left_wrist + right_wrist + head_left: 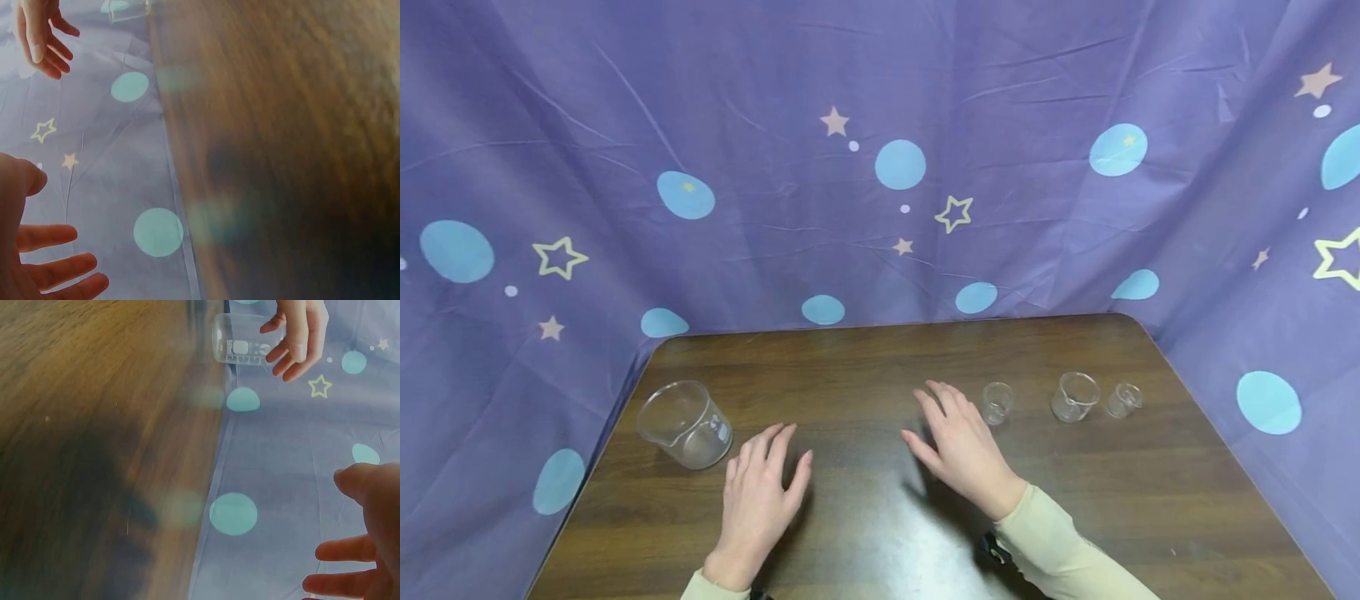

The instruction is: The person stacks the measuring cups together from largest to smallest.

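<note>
My left hand [758, 498] hovers over the table with relaxed, spread fingers and holds nothing. Just to its left stands a large glass beaker [688, 429] with white markings, upright and apart from the fingers. My right hand [964, 446] is likewise in the air, fingers extended and nothing in them. Beside its fingers, to the right, stands a small glass beaker [997, 406]. Farther right are a medium glass beaker [1075, 398] and another small one, a tiny beaker [1124, 401]. In the right wrist view the large beaker appears behind the left hand [303, 337].
A brown wooden table [865, 383] with rounded far corners carries all the glassware. Purple curtains [760, 167] printed with stars and blue dots hang around its back and sides. A dark band [995, 548] shows at the right wrist.
</note>
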